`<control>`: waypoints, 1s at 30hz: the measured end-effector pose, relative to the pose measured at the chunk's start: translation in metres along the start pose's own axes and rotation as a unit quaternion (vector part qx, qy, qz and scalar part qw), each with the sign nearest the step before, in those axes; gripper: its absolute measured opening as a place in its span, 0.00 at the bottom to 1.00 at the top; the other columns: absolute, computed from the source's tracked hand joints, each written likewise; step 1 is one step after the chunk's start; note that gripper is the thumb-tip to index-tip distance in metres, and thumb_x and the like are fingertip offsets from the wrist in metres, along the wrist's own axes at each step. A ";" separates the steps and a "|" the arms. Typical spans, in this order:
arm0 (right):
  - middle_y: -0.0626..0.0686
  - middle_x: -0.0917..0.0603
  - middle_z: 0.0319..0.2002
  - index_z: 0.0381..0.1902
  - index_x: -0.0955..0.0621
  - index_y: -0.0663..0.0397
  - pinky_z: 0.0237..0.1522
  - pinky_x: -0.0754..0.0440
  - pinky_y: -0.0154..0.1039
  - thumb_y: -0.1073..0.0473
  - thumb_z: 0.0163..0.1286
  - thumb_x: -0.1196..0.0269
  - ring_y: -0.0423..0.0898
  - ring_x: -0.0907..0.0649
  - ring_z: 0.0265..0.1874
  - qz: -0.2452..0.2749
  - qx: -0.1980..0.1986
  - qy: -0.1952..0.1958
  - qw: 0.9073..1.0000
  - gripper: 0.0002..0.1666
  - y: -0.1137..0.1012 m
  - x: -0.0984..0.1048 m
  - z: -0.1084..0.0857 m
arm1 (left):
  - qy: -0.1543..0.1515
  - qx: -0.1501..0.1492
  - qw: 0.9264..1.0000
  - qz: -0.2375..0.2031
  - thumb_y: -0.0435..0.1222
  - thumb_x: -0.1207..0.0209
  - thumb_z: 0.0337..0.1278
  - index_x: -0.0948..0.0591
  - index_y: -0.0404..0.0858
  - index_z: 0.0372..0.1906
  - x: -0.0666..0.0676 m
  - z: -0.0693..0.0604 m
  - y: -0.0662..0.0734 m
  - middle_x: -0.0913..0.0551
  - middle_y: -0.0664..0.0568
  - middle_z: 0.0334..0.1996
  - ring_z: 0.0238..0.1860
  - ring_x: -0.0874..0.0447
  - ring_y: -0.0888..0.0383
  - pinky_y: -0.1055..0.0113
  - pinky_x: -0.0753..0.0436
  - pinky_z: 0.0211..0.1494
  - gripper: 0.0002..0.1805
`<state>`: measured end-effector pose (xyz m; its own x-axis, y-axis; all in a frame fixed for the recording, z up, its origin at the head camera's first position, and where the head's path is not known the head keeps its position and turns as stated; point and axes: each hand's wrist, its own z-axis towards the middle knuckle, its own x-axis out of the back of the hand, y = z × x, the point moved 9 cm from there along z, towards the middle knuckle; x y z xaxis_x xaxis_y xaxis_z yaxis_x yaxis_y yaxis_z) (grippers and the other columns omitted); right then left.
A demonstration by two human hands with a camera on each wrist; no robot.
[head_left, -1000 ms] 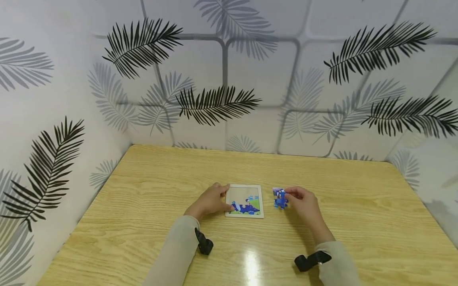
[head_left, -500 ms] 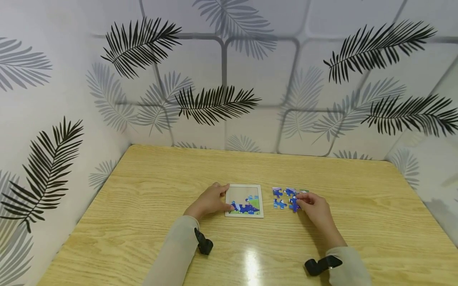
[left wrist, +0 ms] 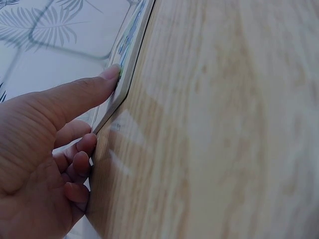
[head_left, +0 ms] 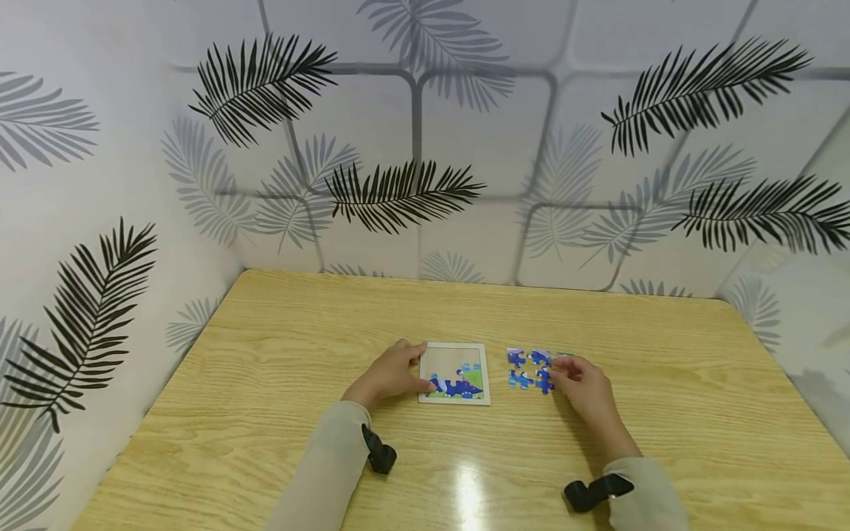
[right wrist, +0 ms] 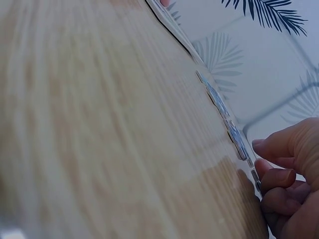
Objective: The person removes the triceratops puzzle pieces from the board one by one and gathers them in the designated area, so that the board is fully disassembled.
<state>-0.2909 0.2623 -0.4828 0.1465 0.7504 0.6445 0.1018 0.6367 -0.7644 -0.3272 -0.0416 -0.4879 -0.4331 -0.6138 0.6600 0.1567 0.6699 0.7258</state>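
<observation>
In the head view, my left hand (head_left: pixel 393 371) holds the left side of a square puzzle tray (head_left: pixel 488 383). Its thumb (left wrist: pixel 102 82) lies on top of the rim in the left wrist view, with the other fingers beside the edge. Blue assembled pieces (head_left: pixel 458 388) fill the lower part of the tray. Several loose jigsaw pieces (head_left: pixel 521 379) lie to the right of it. My right hand (head_left: pixel 584 387) hovers by the right-hand blue piece (head_left: pixel 544 380), fingers loosely bent. In the right wrist view its thumb and forefinger are apart, with no piece seen between them.
A wooden table (head_left: pixel 319 317) carries everything. Partly behind the right hand lies a greenish piece (head_left: pixel 566 355). At the table's back stands a wall (head_left: pixel 465 243) patterned with leaves. Both wrists wear black straps with cameras (head_left: pixel 380 451).
My right hand has moved rightward from the nearer loose pieces, uncovering more of them, and has stayed almost still over the last half second. The left hand and tray keep their place.
</observation>
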 end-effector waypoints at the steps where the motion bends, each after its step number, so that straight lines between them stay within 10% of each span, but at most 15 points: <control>1: 0.57 0.20 0.36 0.47 0.20 0.65 0.36 0.26 0.34 0.62 0.65 0.38 0.51 0.22 0.39 0.001 -0.001 -0.001 1.000 0.15 0.000 0.000 0.000 | 0.001 0.000 1.000 0.000 0.43 0.30 0.47 0.41 0.41 0.72 0.000 0.000 0.000 0.35 0.50 0.37 0.37 0.36 0.55 0.61 0.35 0.42 0.48; 15: 0.58 0.20 0.39 0.48 0.20 0.66 0.32 0.26 0.30 0.61 0.67 0.39 0.49 0.23 0.39 0.016 -0.008 -0.009 1.000 0.16 0.000 0.000 0.001 | 0.001 0.000 1.000 -0.006 0.42 0.29 0.46 0.41 0.41 0.72 0.001 -0.001 0.001 0.34 0.50 0.38 0.38 0.36 0.55 0.61 0.35 0.43 0.48; 30: 0.54 0.20 0.33 0.43 0.19 0.64 0.34 0.26 0.36 0.63 0.66 0.39 0.46 0.24 0.33 0.027 0.068 -0.053 0.996 0.10 -0.054 -0.037 0.001 | 0.002 0.000 1.000 0.009 0.43 0.29 0.46 0.40 0.42 0.72 0.000 0.001 -0.002 0.33 0.51 0.39 0.40 0.34 0.56 0.62 0.33 0.45 0.48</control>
<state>-0.3027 0.2004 -0.4658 0.0427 0.7936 0.6069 -0.0388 0.6083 -0.7928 -0.3286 -0.0426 -0.4896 -0.4266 -0.6031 0.6741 0.1641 0.6813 0.7134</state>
